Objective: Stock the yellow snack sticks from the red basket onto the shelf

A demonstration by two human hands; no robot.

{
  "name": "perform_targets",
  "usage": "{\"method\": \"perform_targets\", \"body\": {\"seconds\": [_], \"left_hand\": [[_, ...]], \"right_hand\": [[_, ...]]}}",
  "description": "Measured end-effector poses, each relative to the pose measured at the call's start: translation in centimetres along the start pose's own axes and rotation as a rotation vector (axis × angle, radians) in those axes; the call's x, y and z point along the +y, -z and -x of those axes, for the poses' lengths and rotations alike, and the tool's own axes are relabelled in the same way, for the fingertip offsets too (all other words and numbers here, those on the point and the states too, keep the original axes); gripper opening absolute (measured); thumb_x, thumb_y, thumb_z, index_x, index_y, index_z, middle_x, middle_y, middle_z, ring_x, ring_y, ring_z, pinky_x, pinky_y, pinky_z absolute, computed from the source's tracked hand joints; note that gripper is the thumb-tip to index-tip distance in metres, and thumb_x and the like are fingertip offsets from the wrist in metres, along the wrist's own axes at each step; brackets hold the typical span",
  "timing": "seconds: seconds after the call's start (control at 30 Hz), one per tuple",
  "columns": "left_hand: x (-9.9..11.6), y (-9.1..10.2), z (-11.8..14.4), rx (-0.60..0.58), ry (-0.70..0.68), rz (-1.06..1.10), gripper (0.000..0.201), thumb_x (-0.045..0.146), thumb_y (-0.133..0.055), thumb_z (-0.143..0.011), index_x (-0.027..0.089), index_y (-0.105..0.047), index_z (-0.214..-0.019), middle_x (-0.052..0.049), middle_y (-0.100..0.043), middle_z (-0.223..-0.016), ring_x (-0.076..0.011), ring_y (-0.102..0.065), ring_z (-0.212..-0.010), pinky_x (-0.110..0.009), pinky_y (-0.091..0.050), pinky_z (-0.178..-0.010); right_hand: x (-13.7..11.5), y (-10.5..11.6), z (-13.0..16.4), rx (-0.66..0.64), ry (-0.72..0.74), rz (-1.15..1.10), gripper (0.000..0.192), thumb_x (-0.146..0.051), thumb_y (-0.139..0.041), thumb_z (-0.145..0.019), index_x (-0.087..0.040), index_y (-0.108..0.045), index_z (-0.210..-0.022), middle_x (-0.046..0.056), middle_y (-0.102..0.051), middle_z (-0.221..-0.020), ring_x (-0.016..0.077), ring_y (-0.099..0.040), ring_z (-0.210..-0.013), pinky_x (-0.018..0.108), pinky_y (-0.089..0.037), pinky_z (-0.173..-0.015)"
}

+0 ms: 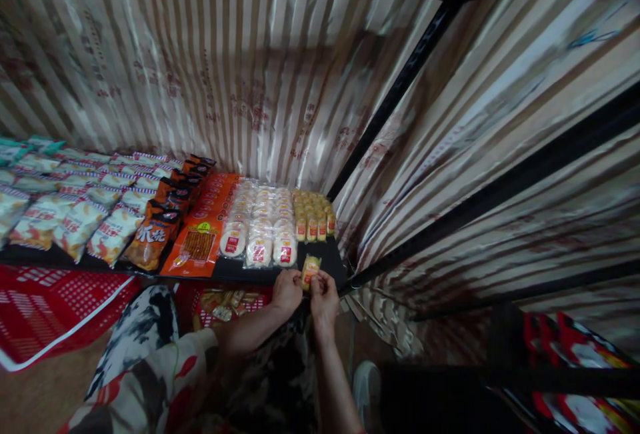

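My left hand (286,289) and my right hand (324,296) together hold a small yellow snack packet (310,270) at the front edge of a dark shelf (336,262). Just behind the packet stand rows of similar small yellow packets (313,214) at the shelf's right end. To their left lie packs of round white rice crackers (260,227) in clear wrap.
Further left lie an orange packet of snack sticks (203,234), dark orange bags (157,231) and several white chip bags (75,211). Red baskets (50,301) sit below the shelf. Striped curtain (225,54) hangs behind; black rack bars (500,194) cross on the right.
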State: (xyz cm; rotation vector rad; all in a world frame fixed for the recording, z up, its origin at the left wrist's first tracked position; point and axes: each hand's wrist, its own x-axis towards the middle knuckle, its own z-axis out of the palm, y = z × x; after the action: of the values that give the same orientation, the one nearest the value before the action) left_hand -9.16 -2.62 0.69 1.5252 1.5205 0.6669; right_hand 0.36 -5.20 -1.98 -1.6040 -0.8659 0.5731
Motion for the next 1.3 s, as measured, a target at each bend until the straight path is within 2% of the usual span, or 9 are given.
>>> {"method": "perform_targets", "body": {"seconds": [0.27, 0.6, 0.8, 1.1, 1.3], "left_hand": [[0.9, -2.6, -2.0, -0.077, 0.066, 0.004, 0.027, 0.013, -0.042, -0.084, 0.013, -0.069, -0.09, -0.006, -0.069, -0.088, -0.0131, -0.06, -0.079, -0.02, -0.041, -0.067], [1.8, -4.0, -3.7, -0.084, 0.131, 0.034, 0.023, 0.014, -0.046, -0.081, 0.017, -0.066, -0.093, -0.004, -0.069, -0.089, -0.0123, -0.061, -0.079, -0.019, -0.041, -0.066], [2.7, -4.2, -4.5, -0.065, 0.195, -0.007, 0.021, 0.017, -0.046, -0.081, 0.018, -0.065, -0.09, -0.003, -0.068, -0.088, -0.013, -0.061, -0.079, -0.02, -0.04, -0.065], [3.7, -4.3, -5.5, -0.059, 0.25, 0.044, 0.016, 0.018, -0.05, -0.081, 0.015, -0.065, -0.083, -0.007, -0.069, -0.09, -0.0169, -0.062, -0.084, -0.02, -0.042, -0.062], [4.2, -4.9, -7.2, -0.115, 0.312, 0.098, 0.014, 0.018, -0.052, -0.08, 0.012, -0.065, -0.078, -0.008, -0.068, -0.073, -0.0154, -0.063, -0.07, -0.02, -0.042, -0.055]], "right_hand": [[1.9, 0.9, -2.2, 0.003, 0.01, 0.083, 0.039, -0.046, -0.051, -0.075, -0.015, -0.056, -0.097, 0.01, -0.064, -0.091, 0.0188, -0.063, -0.08, 0.031, -0.05, -0.075], [3.6, 1.2, -4.0, -0.008, 0.037, 0.135, 0.034, -0.039, -0.051, -0.077, -0.016, -0.058, -0.101, 0.009, -0.067, -0.092, 0.0177, -0.065, -0.077, 0.028, -0.051, -0.07], [3.5, 1.0, -5.2, -0.018, 0.016, 0.164, 0.033, -0.036, -0.051, -0.075, -0.016, -0.058, -0.101, 0.009, -0.067, -0.091, 0.0175, -0.065, -0.077, 0.03, -0.052, -0.074], [2.9, 1.6, -6.9, -0.078, -0.013, 0.226, 0.027, -0.033, -0.056, -0.07, -0.017, -0.064, -0.091, 0.007, -0.069, -0.083, 0.0178, -0.065, -0.069, 0.029, -0.052, -0.068], [2.6, 2.2, -8.0, -0.122, -0.04, 0.265, 0.023, -0.034, -0.06, -0.066, -0.02, -0.066, -0.083, 0.005, -0.07, -0.074, 0.0186, -0.065, -0.067, 0.029, -0.051, -0.064]]}}
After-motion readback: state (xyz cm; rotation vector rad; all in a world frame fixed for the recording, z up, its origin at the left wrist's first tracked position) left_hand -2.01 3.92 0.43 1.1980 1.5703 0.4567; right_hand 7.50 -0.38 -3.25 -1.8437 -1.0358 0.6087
